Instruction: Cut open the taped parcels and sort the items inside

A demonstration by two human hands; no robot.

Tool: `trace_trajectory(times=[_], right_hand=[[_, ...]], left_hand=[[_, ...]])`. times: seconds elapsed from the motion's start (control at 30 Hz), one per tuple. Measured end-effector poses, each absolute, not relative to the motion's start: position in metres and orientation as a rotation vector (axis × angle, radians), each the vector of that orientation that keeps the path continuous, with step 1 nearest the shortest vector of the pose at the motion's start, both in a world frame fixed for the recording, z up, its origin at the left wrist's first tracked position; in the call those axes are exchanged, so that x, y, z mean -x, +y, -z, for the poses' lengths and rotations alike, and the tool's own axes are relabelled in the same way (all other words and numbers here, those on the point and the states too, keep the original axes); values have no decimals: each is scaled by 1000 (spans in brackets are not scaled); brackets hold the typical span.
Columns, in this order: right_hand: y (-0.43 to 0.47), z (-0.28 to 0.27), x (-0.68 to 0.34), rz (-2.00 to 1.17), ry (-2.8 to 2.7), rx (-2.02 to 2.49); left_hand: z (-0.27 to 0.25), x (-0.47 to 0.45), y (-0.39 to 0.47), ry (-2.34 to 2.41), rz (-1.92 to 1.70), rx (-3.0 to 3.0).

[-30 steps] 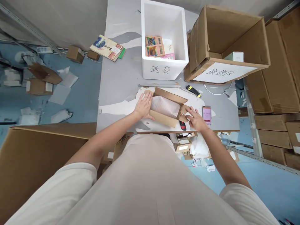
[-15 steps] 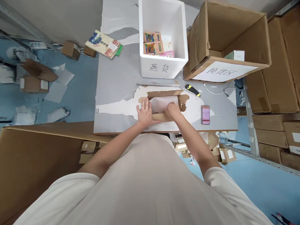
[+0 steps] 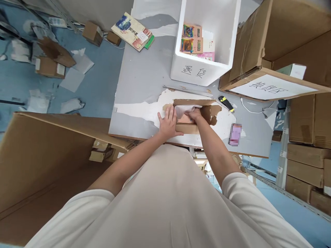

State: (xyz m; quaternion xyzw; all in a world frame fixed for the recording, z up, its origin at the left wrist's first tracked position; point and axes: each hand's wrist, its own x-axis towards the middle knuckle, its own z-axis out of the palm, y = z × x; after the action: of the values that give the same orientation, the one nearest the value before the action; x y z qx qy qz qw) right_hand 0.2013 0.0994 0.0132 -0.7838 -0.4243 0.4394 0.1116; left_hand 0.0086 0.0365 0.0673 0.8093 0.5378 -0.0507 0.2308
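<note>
A small opened cardboard box (image 3: 190,129) lies on the table in front of me, its flaps folded out and torn at the right end. My left hand (image 3: 168,124) rests with fingers spread on the box's left end. Inside, my right hand (image 3: 196,113) has its fingers closed on a whitish wrapping sheet (image 3: 182,109), whose near edge is lifted. Under the sheet an orange-pink printed item (image 3: 184,119) shows in part. The right fingertips are partly hidden by the sheet.
A yellow-black utility knife (image 3: 226,104) and a blurred pink phone-like object (image 3: 235,134) lie right of the box. Behind stand a white foam bin (image 3: 191,74) holding small packs and a big carton (image 3: 248,65). Books (image 3: 133,31) lie back left; a large carton (image 3: 51,165) stands left.
My right hand has pulled the wrapping sheet up and away from me, uncovering the orange-pink item. The left hand stays on the box end. The whole view has shifted and tilted.
</note>
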Motion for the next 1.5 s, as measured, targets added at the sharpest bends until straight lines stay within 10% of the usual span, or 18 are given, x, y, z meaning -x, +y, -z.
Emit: trace_trajectory(times=[0.7,0.9,1.17,1.5], right_hand=[[31,-243,-252,-916,-1664,1673],[23,-238,-219,-1305,-1728,1546],[-31,-198,-247,-991,-1230,1587],[-76,-130,-233,-1352,-814,1510]], left_hand=[[-118,28,84,1435,-433,-1946],[-172,6,39,869,-627,-1621],[-133,-1,-15,954,-729,-945],[-112,-23,-52,1066,-680,-733]])
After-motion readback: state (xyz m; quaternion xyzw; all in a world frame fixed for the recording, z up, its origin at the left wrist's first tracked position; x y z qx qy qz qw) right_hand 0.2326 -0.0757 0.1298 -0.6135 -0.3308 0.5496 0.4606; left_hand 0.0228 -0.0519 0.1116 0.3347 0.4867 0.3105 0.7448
